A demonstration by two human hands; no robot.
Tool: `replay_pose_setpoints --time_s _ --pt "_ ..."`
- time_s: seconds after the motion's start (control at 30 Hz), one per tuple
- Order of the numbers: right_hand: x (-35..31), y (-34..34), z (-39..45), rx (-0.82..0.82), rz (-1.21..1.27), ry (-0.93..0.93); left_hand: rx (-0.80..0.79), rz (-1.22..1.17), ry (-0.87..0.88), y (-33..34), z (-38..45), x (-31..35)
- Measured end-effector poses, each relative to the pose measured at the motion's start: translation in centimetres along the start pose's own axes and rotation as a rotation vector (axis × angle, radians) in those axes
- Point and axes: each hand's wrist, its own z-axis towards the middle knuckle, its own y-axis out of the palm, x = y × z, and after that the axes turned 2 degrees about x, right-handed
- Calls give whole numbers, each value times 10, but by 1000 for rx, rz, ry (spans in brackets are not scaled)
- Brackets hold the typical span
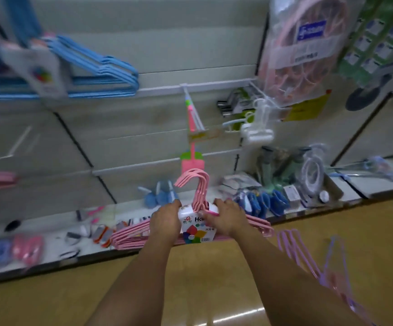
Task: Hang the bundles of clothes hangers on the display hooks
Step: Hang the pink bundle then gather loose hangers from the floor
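A shop aisle with a glossy yellow-brown floor [214,278] faces a pale slatted display wall [167,43], and the whole view is smeared by motion. Along the foot of the wall runs a low white shelf [56,257] scattered with small packets and clips, mostly blue and pink, too blurred to name.

In the middle, both bare arms reach forward to a pink hanger bundle [129,236], held upright just above the shelf's front edge with its hooks [194,178] pointing up. A white card label [196,228] with a coloured flower mark wraps the bundle's neck. The left hand [165,222] curls its fingers round the left side of the label, and the right hand [226,218] grips the right side, fingers bent over the top of the bundle.

A blue hanger bundle [106,71] with its own white label hangs on the wall at upper left. A white display hook [194,111] juts out of a rail above the hands, with a pink and green item dangling below it. Purple hangers [308,257] lie low on the right beside the right forearm; what carries them cannot be made out. A bagged pink clip dryer [303,50] hangs at upper right.
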Motion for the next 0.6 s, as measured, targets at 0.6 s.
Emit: replay_pose_setpoints --time_s 0.6 --pt "-292 120 -74 -82 -83 -274 -18 -329 -383 -99 -146 -276"
